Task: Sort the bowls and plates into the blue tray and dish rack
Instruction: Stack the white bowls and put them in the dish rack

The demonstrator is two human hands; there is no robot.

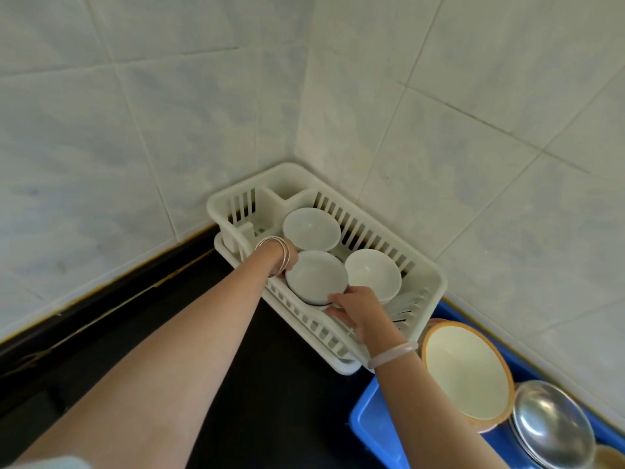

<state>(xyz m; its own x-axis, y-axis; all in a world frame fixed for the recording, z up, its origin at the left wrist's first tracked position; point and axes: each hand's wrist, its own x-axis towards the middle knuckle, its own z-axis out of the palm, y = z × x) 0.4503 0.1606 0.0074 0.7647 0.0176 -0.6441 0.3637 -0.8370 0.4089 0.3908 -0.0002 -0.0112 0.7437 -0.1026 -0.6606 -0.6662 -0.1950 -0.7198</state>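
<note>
A white plastic dish rack [427,282] stands in the tiled corner on a black counter. Three white bowls sit in it: one at the back [311,228], one at the right [372,272], and a near one [316,275] stacked on another bowl. Both my hands hold this near stack. My left hand [287,262] is mostly hidden behind its left side, with bangles on the wrist. My right hand [351,308] grips its front right edge. A blue tray [367,424] at lower right holds a cream plate with an orange rim [466,370] and a steel plate [554,428].
Tiled walls close in behind and to the right of the rack. The rack has a cutlery compartment [247,211] at its back left. Black counter [142,319] stretches to the left and front.
</note>
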